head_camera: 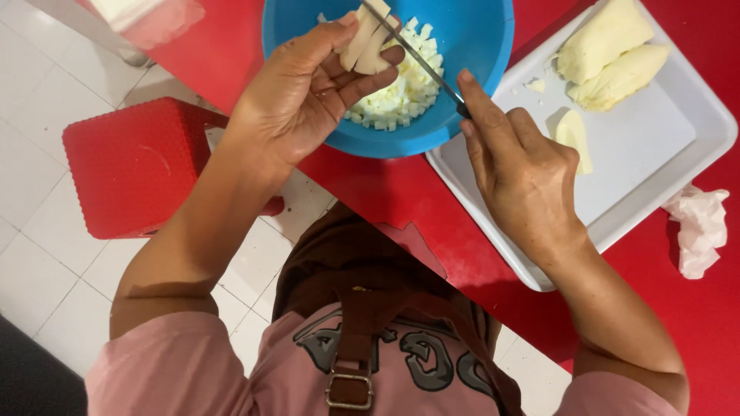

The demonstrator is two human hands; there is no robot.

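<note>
My left hand (308, 92) holds a pale peeled piece of root vegetable (366, 46) over a blue bowl (478, 46). My right hand (516, 162) grips a knife (408, 48) whose thin blade lies across that piece. Small white cubes (401, 100) are heaped in the bowl below the blade. To the right a white tray (647, 154) carries two large peeled pale pieces (609, 54) and a thin slice (574, 135).
Bowl and tray stand on a red table (694, 323). A crumpled white tissue (701, 227) lies at the tray's right corner. A red plastic stool (135, 162) stands on the white tiled floor at left. My pink shirt and brown apron fill the bottom.
</note>
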